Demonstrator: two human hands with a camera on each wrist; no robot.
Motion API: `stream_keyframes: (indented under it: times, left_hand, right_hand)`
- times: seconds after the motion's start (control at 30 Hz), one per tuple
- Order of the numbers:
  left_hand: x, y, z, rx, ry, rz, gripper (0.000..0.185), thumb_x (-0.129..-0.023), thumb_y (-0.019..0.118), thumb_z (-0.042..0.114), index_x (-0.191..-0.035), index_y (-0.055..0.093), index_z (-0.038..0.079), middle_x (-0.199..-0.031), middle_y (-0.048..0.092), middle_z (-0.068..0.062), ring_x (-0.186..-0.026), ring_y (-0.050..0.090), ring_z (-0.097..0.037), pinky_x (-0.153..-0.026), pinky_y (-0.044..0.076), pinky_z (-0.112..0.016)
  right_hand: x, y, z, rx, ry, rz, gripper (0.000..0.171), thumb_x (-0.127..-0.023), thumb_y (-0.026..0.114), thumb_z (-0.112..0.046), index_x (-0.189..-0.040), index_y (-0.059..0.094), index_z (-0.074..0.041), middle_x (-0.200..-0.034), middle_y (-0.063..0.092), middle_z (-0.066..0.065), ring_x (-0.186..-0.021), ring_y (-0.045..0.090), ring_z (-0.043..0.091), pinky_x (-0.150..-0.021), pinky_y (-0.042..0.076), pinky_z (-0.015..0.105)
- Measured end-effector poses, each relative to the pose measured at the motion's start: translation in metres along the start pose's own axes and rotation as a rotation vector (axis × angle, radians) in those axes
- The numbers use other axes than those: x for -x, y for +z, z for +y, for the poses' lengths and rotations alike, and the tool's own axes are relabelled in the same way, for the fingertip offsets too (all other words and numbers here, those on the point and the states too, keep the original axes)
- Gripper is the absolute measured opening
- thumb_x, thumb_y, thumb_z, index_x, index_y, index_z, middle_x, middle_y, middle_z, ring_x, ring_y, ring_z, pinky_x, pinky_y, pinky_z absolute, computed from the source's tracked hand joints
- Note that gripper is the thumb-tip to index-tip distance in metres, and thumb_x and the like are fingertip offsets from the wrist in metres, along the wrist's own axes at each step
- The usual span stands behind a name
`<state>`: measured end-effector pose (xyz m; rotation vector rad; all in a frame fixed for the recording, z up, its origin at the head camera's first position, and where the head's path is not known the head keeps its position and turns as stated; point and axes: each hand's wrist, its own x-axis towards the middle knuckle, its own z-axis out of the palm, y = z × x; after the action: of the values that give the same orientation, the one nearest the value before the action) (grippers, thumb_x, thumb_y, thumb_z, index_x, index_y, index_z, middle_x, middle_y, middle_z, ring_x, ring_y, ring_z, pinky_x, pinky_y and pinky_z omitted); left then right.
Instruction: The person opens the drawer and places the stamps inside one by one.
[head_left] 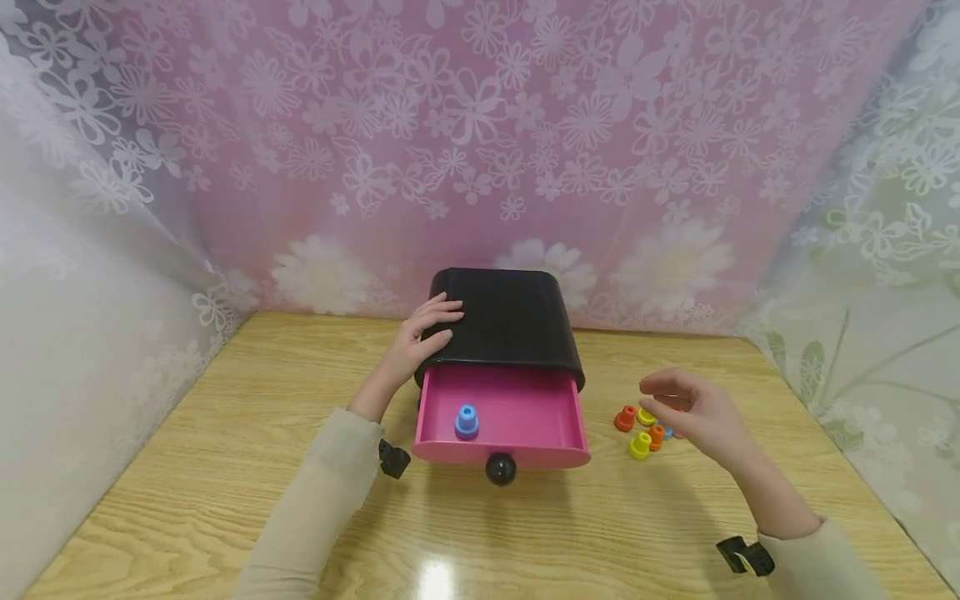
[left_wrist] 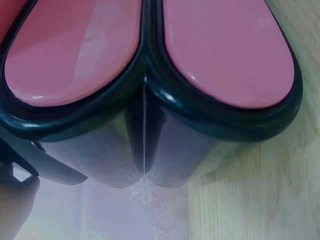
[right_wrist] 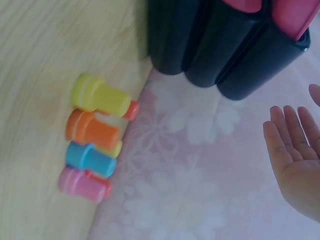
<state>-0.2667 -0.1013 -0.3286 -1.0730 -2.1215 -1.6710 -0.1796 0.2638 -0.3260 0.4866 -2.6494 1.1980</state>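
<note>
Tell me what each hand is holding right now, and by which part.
Nothing is gripped. The left hand rests with straight fingers on the top left edge of the black drawer box. The right hand hovers open above the small coloured pegs.

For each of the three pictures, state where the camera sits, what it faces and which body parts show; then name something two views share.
Head: looks forward and down at the table; left hand rests on the black box, right hand hovers over the coloured pegs.
Left wrist: faces the box close up; a fingertip shows.
Right wrist: faces pegs and box; open palm shows.
Shared: the box, in all three.
</note>
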Motion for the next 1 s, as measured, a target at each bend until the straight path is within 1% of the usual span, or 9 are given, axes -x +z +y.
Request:
stream_keyframes:
  times: [0.3,0.5,0.57,0.6,0.67,0.73,0.8,0.83,1.0]
  left_hand:
    - [0.000,0.000,0.000,0.004,0.000,0.003,0.031,-0.083,0.046,-0.011,-0.113,0.050,-0.017,-0.127,0.040,-0.029,-0.129,0.017,-0.036,-0.103,0.013,-0.049]
    - [0.000,0.000,0.001,0.006,0.000,0.004,0.031,-0.083,0.045,-0.010,-0.113,0.050,-0.017,-0.126,0.040,-0.029,-0.129,0.017,-0.037,-0.103,0.013,-0.049]
    - [0.000,0.000,0.001,0.010,0.005,0.005,0.031,-0.083,0.045,-0.011,-0.113,0.050,-0.017,-0.126,0.040,-0.030,-0.128,0.017,-0.037,-0.103,0.013,-0.049]
    - [0.000,0.000,0.001,0.010,0.007,0.006,0.031,-0.083,0.045,-0.011,-0.113,0.050,-0.017,-0.126,0.040,-0.030,-0.128,0.017,-0.037,-0.103,0.013,-0.049]
    - [0.000,0.000,0.001,0.009,0.008,0.007,0.031,-0.083,0.045,-0.011,-0.113,0.050,-0.017,-0.126,0.040,-0.029,-0.129,0.017,-0.036,-0.103,0.013,-0.049]
    - [0.001,0.000,0.001,0.007,0.008,0.007,0.031,-0.083,0.045,-0.011,-0.113,0.050,-0.016,-0.126,0.040,-0.029,-0.129,0.017,-0.036,-0.103,0.013,-0.049]
    - [0.001,0.000,0.000,0.005,0.006,0.007,0.031,-0.083,0.045,-0.010,-0.113,0.050,-0.016,-0.127,0.040,-0.029,-0.129,0.017,-0.036,-0.103,0.013,-0.049]
    - [0.001,0.000,0.001,0.005,0.006,0.006,0.031,-0.083,0.045,-0.010,-0.113,0.050,-0.016,-0.127,0.040,-0.029,-0.129,0.017,-0.036,-0.103,0.013,-0.049]
    - [0.000,0.000,0.002,0.004,0.004,0.002,0.031,-0.083,0.046,-0.010,-0.113,0.049,-0.017,-0.127,0.040,-0.029,-0.129,0.017,-0.036,-0.103,0.013,-0.048]
  right_hand:
    - [0.011,-0.014,0.025,0.029,0.037,0.039,0.026,-0.083,0.062,-0.016,-0.103,0.059,-0.001,-0.095,0.061,0.002,-0.082,0.056,-0.005,-0.067,0.046,0.014]
    - [0.015,-0.025,0.043,0.053,0.068,0.062,0.030,-0.085,0.060,-0.021,-0.105,0.057,0.000,-0.098,0.061,0.009,-0.082,0.054,-0.007,-0.065,0.046,0.014]
    - [0.015,-0.029,0.053,0.068,0.085,0.075,0.032,-0.085,0.060,-0.024,-0.105,0.058,-0.001,-0.099,0.060,0.011,-0.083,0.055,-0.003,-0.064,0.047,0.014]
    - [0.014,-0.030,0.061,0.041,0.081,0.085,0.030,-0.084,0.061,-0.023,-0.105,0.058,-0.001,-0.098,0.061,0.011,-0.082,0.056,-0.001,-0.063,0.047,0.014]
    - [0.014,-0.033,0.070,0.045,0.096,0.093,0.031,-0.084,0.061,-0.025,-0.105,0.059,-0.001,-0.099,0.060,0.012,-0.083,0.057,0.002,-0.063,0.046,0.013]
    - [0.013,-0.034,0.075,0.050,0.108,0.096,0.032,-0.084,0.060,-0.025,-0.105,0.058,-0.001,-0.099,0.060,0.012,-0.082,0.056,0.001,-0.063,0.046,0.013]
    - [0.012,-0.035,0.076,0.065,0.116,0.098,0.032,-0.084,0.060,-0.025,-0.105,0.058,0.000,-0.100,0.059,0.012,-0.080,0.053,-0.006,-0.062,0.045,0.012]
    - [0.012,-0.035,0.073,0.109,0.132,0.096,0.035,-0.085,0.059,-0.028,-0.105,0.057,0.001,-0.101,0.059,0.014,-0.080,0.050,-0.009,-0.063,0.045,0.012]
    - [0.009,-0.035,0.075,0.162,0.167,0.095,0.037,-0.086,0.058,-0.027,-0.108,0.057,0.002,-0.104,0.058,0.018,-0.079,0.043,-0.018,-0.062,0.044,0.012]
